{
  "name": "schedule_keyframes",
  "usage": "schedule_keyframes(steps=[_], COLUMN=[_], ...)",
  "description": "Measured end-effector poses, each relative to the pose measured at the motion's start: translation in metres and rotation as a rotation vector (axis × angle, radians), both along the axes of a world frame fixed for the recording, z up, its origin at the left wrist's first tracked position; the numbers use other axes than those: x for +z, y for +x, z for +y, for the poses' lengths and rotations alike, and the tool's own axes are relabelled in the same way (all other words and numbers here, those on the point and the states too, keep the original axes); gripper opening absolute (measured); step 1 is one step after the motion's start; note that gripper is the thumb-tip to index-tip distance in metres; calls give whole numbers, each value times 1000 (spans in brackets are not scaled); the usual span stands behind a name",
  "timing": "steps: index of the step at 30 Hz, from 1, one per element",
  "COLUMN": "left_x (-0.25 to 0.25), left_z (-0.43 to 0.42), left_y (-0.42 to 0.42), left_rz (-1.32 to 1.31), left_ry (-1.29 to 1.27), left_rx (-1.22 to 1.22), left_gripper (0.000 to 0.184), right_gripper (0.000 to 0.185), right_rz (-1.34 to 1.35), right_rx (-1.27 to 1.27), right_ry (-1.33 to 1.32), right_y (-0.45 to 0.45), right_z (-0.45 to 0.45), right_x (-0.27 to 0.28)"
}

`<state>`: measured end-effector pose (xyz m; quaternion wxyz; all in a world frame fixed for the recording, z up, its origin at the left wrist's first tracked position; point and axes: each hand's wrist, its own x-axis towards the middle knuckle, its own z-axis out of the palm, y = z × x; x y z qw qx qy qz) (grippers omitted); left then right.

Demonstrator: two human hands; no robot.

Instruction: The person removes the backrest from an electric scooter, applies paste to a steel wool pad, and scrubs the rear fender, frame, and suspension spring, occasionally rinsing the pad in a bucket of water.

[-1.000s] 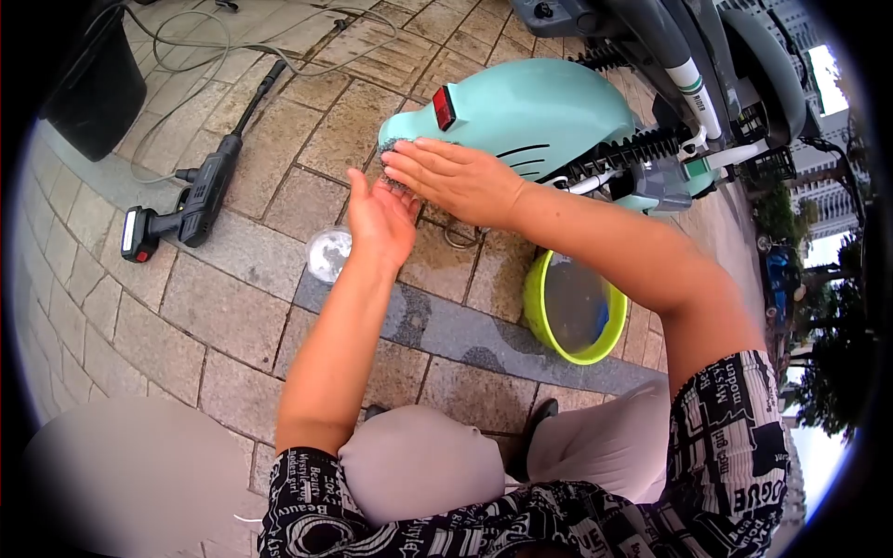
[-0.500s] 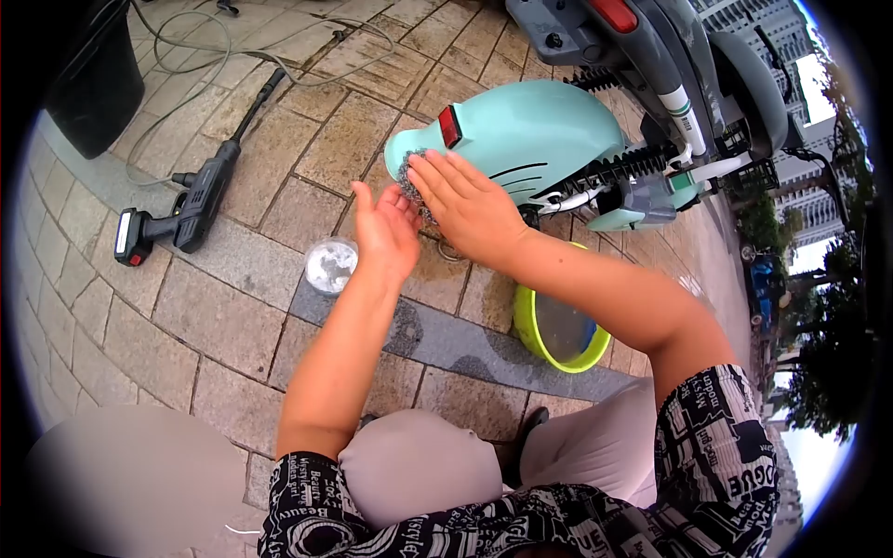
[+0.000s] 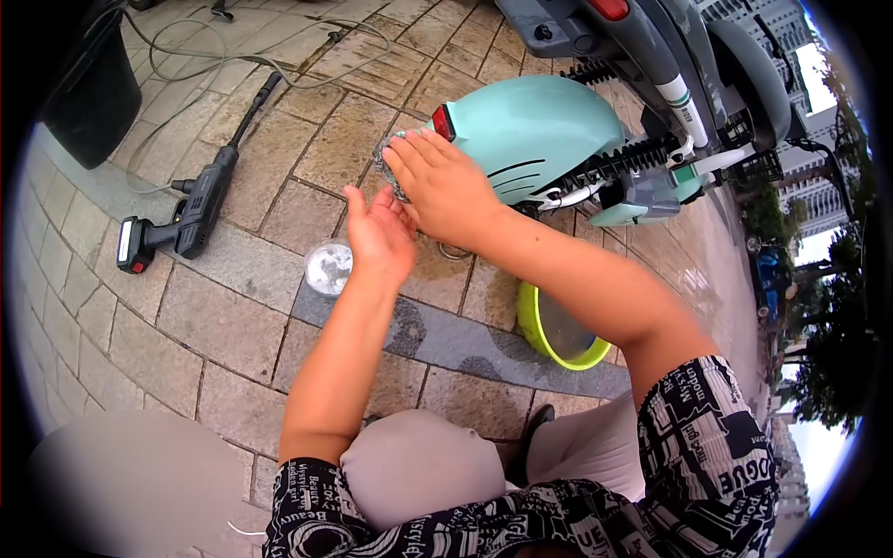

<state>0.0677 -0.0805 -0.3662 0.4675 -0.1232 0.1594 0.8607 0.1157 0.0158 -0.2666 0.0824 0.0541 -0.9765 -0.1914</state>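
Note:
My right hand (image 3: 442,186) lies flat over a grey scouring pad (image 3: 382,158), its palm pressing the pad on the lower end of the mint-green fender (image 3: 535,126), just beside the red reflector (image 3: 441,122). My left hand (image 3: 381,234) is palm up just below, fingers apart, with its fingertips at the pad's lower edge under my right hand; the overlap hides whether they touch it. A clear round tub (image 3: 329,268) with white contents stands on the paving left of my left wrist.
A yellow-green bucket (image 3: 558,335) of murky water stands below my right forearm. A black cordless spray gun (image 3: 195,205) lies at the left, its hose (image 3: 153,116) looping toward a black bin (image 3: 93,98). The scooter's grey body (image 3: 642,46) stands at the upper right.
My right hand and the pad have slid left and slightly up along the fender's end, past their earlier place. My left hand has stayed nearly in place, palm up.

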Motion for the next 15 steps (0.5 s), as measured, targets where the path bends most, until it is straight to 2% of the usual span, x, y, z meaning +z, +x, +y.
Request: schedule_keyframes(steps=[1, 2, 4, 5, 8, 10, 12, 15], left_x=[15, 18, 19, 15, 14, 20, 20, 17], left_z=[-1, -1, -3, -4, 1, 3, 0, -2], left_y=[2, 2, 0, -1, 0, -2, -2, -2], left_rz=[23, 18, 192, 236, 148, 103, 48, 205], left_ry=[-128, -132, -97, -92, -173, -162, -157, -112], left_rx=[5, 1, -48, -72, -30, -14, 4, -59], left_gripper=[78, 78, 80, 83, 84, 85, 85, 83], right_gripper=[63, 65, 55, 55, 53, 54, 52, 51], right_rz=[93, 14, -19, -19, -37, -79, -74, -155], right_rx=[135, 136, 252, 250, 286, 344, 349, 380], right_ry=[13, 12, 225, 223, 240, 126, 175, 396], right_y=[26, 47, 71, 69, 46, 19, 24, 66], right_z=[13, 23, 49, 53, 47, 37, 41, 74], right_x=[-1, 8, 14, 9, -8, -17, -12, 9])
